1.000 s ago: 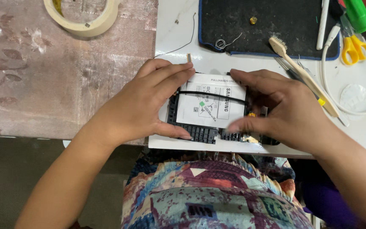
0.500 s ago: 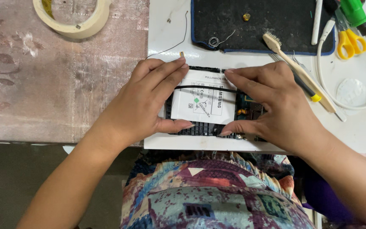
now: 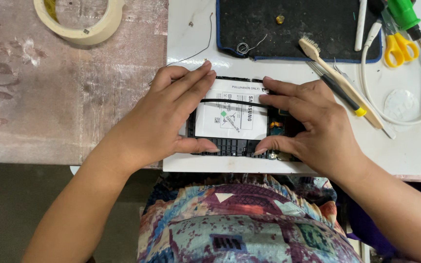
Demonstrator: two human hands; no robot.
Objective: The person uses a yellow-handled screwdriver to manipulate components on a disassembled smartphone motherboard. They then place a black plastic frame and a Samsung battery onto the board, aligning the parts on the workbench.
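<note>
Opened tablet body (image 3: 242, 146), a flat black plastic frame carrying a white rectangular battery pack (image 3: 230, 114), is lying on the white work board (image 3: 405, 156), close to its 6 o'clock edge and just above the person's patterned lap. The left hand (image 3: 164, 122) is pressing on the 9 o'clock side, fingers flat across the battery's upper corner and thumb lying along the lower frame; the right hand (image 3: 313, 122) is mirroring it from 3 o'clock. Both hands are lying open and pressing flat, closed around nothing.

Judged from its build, the body is probably light and stiff but thin, with a soft-cased battery that would take bending or poking badly; the frame edges at 9 and 3 o'clock look the safer places to hold.

Open room is lying mainly at 9 o'clock, over the pink floral tablecloth (image 3: 49, 97), where only a roll of cream masking tape (image 3: 79, 17) is sitting at 10 o'clock. At 12 o'clock a black mat with blue trim (image 3: 298, 34) is standing close. At 2 o'clock a wooden-handled brush (image 3: 339, 80), a yellow-tipped black tool (image 3: 339, 92), yellow-handled scissors (image 3: 399, 48) and a white cable (image 3: 395, 117) are crowding the board.
</note>
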